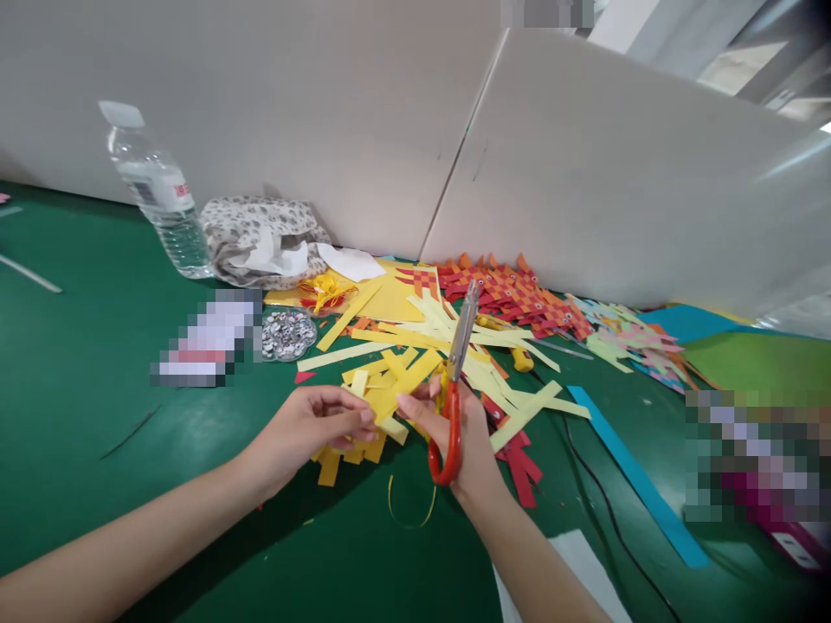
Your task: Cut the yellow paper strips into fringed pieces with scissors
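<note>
My left hand (pixel 302 433) is closed, its thumb and fingers pinching a yellow paper strip (pixel 406 385). The red-handled scissors (pixel 453 433) are in my right hand (pixel 471 446), blades pointing up and away from me. My right thumb and fingertips also meet the other side of the yellow strip. Under and around both hands lies a pile of cut yellow paper strips (pixel 329 467). Pale yellow strips (pixel 493 381) spread out behind the scissors. Some red paper strips (pixel 523 467) lie to the right of my right hand.
Woven red and orange paper pieces (pixel 506 294) lie against the partition. A water bottle (pixel 162 195), patterned cloth pouch (pixel 260 221) and box of googly eyes (pixel 287 334) stand left. On the right are a glue gun (pixel 521 359), black cord (pixel 597 493) and blue strip (pixel 640 480).
</note>
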### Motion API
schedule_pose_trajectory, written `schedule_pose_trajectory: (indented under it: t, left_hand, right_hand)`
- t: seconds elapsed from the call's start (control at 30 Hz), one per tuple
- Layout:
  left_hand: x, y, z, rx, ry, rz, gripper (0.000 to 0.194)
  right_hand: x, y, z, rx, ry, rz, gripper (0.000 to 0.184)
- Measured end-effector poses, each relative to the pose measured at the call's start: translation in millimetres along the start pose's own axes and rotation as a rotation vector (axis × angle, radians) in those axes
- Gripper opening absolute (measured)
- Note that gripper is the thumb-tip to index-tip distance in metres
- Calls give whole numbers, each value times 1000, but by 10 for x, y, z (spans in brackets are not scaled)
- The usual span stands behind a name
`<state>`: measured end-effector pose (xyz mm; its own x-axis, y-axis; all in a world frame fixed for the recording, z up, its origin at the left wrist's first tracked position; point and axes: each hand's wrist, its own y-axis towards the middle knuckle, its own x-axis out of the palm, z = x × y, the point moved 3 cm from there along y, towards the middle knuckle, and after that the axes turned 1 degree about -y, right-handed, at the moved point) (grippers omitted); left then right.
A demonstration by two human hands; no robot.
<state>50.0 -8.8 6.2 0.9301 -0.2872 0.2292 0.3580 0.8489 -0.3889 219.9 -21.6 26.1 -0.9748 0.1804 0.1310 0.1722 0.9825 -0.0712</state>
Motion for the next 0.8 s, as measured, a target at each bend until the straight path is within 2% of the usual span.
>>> schedule_pose_trajectory:
  t: [0.13, 0.37, 0.5, 0.67, 0.8]
  left_hand:
    - [58, -24, -4, -49, 58, -66, 16]
    - [69, -43, 45, -67, 190, -156, 16]
    - [92, -46, -8, -78, 223, -184, 15]
    - [70, -44, 0, -37, 100, -106, 17]
    - [-18, -20, 64, 111, -60, 50, 19]
  right_hand:
    - [-6, -22, -24, -50, -36, -1, 40]
    - [-11, -12, -58, 16, -197, -189, 42]
    - [23, -35, -31, 36, -208, -229, 44]
    - [5, -37, -37, -51, -322, -138, 35]
    - [-10, -70, -68, -160, -697, -69, 30]
